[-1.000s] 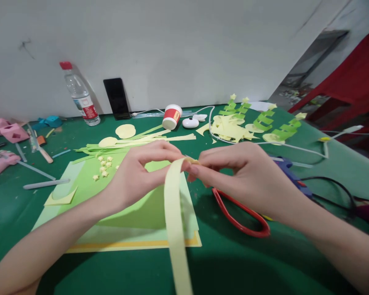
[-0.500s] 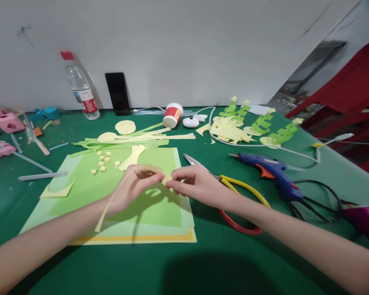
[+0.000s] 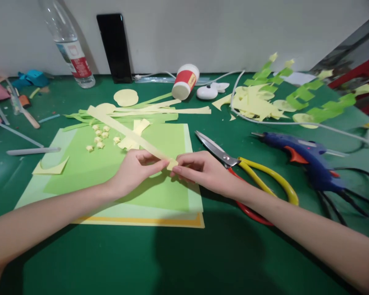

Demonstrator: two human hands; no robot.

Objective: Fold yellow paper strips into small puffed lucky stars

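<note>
A long pale-yellow paper strip runs from between my hands up to the far left, its near end folded into a small flat knot. My left hand pinches the strip just beside that folded end. My right hand grips the folded end between thumb and fingers. Both hands are above the green paper sheets. Several small folded paper stars and a pale-yellow paper scrap lie on the sheets beyond my left hand.
Scissors with yellow and red handles lie beside my right hand. Further right is a blue glue gun. Behind are green paper strips, a tipped paper cup, a white earphone case, a phone and a water bottle.
The strip's long tail has swung from hanging over my left wrist to pointing away at the far left. The whole view has tilted down and closer to the table.
</note>
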